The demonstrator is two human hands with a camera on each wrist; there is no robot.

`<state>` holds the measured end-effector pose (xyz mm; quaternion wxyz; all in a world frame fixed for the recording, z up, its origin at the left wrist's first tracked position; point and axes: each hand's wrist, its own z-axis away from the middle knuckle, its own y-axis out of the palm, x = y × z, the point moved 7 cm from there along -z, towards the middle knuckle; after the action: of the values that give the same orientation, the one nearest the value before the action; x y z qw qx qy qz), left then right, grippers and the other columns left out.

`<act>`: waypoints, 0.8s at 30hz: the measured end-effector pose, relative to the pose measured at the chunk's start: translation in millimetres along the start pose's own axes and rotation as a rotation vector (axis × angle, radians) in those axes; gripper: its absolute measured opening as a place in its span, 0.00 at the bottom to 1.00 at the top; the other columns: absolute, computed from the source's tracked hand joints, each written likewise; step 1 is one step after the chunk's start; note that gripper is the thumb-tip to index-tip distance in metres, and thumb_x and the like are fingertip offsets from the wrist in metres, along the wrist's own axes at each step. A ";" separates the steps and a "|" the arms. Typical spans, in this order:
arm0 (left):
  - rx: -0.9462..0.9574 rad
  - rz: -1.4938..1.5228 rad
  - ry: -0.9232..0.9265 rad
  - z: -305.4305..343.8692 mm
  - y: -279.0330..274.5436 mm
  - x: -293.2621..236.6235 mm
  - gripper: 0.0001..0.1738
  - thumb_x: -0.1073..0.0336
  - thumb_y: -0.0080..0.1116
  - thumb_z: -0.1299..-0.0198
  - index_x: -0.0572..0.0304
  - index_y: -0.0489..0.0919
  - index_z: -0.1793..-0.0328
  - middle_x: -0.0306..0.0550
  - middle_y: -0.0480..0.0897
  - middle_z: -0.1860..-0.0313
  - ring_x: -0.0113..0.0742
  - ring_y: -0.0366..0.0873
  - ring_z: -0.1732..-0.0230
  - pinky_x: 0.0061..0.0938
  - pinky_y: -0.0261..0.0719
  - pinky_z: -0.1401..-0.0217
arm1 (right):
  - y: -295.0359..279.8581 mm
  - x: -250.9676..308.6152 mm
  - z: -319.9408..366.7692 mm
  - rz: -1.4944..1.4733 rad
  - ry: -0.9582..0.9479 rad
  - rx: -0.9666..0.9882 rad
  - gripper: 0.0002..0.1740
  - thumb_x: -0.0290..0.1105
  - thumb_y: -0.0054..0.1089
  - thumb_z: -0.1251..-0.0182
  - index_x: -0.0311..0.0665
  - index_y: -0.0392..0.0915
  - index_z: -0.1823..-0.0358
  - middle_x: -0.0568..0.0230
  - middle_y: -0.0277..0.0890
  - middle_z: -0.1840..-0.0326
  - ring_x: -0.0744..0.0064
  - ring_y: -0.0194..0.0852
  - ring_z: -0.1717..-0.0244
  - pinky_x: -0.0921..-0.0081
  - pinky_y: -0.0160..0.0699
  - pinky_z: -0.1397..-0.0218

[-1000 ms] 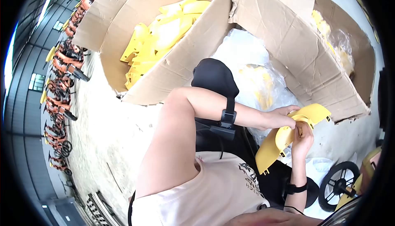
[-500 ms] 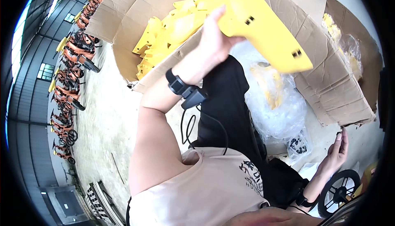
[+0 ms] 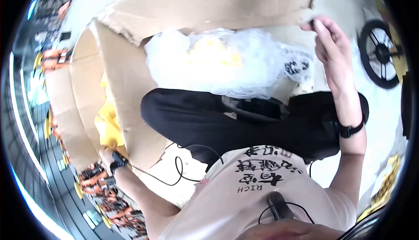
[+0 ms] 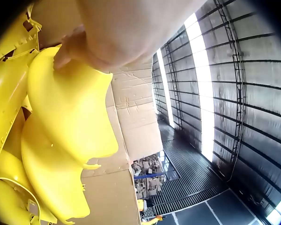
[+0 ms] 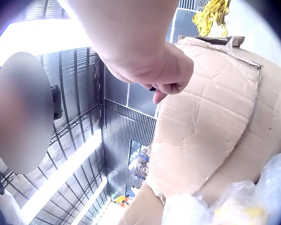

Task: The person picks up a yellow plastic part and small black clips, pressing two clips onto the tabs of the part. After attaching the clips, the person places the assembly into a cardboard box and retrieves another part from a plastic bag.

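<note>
My left hand [image 3: 106,153] reaches into a tall cardboard box [image 3: 133,96] at the left. In the left wrist view its fingers grip the upper edge of a curved, glossy yellow plastic panel [image 4: 75,108], which lies against other yellow panels [image 4: 9,93]. Part of the hand is hidden behind its own wrist there. Raised at the right in the head view, my right hand [image 3: 334,50] pinches a small black piece [image 3: 311,22] between thumb and fingers. Only a bit of that piece shows in the right wrist view, under the curled fingers.
Clear plastic bags [image 3: 214,61] with yellow parts lie before my knees, beside a bag of small black parts [image 3: 297,67]. A second cardboard box [image 3: 209,8] stands beyond them. A black-tyred wheel [image 3: 379,52] is at the right, and orange bikes [image 3: 98,179] line the left.
Both hands were at a yellow panel; then the left hand carried it off to the left and down into the box. The right hand came away with the small black piece. The head view has turned.
</note>
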<state>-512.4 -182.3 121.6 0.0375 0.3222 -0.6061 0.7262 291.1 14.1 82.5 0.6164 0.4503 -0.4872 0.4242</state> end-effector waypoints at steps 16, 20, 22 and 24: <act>-0.003 1.452 1.528 75.4 -346.0 -445.9 0.24 0.61 0.45 0.25 0.44 0.64 0.24 0.47 0.77 0.63 0.45 0.77 0.62 0.46 0.77 0.52 | -11.5 -33.8 -1.0 -0.239 0.289 0.093 0.15 0.29 0.55 0.26 0.34 0.78 0.41 0.70 0.76 0.63 0.89 0.53 0.82 0.88 0.52 0.80; 0.068 1.525 1.595 159.3 -371.8 -523.3 0.08 0.71 0.57 0.37 0.50 0.70 0.56 0.43 0.79 0.65 0.43 0.81 0.67 0.36 0.79 0.65 | -16.5 -44.5 -1.1 -0.254 0.320 0.083 0.15 0.31 0.55 0.25 0.34 0.77 0.41 0.67 0.78 0.63 0.89 0.52 0.83 0.88 0.51 0.81; 0.185 1.577 1.478 166.2 -374.8 -539.4 0.06 0.69 0.58 0.39 0.52 0.73 0.59 0.43 0.80 0.65 0.42 0.81 0.68 0.34 0.79 0.66 | -17.4 -39.6 -2.1 -0.324 0.279 0.135 0.15 0.34 0.48 0.22 0.31 0.76 0.44 0.63 0.79 0.62 0.89 0.49 0.85 0.89 0.50 0.82; 0.379 1.581 1.528 174.0 -368.2 -553.7 0.03 0.68 0.59 0.40 0.54 0.75 0.62 0.44 0.81 0.65 0.40 0.80 0.69 0.33 0.80 0.67 | -24.7 -41.1 -4.9 -0.308 0.274 0.096 0.15 0.34 0.46 0.21 0.31 0.75 0.45 0.62 0.80 0.61 0.88 0.49 0.85 0.88 0.50 0.83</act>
<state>162.1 -57.0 162.6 -0.1221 -0.6850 -0.3377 0.6339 309.1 9.5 38.1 0.7123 0.4864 -0.3036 0.4048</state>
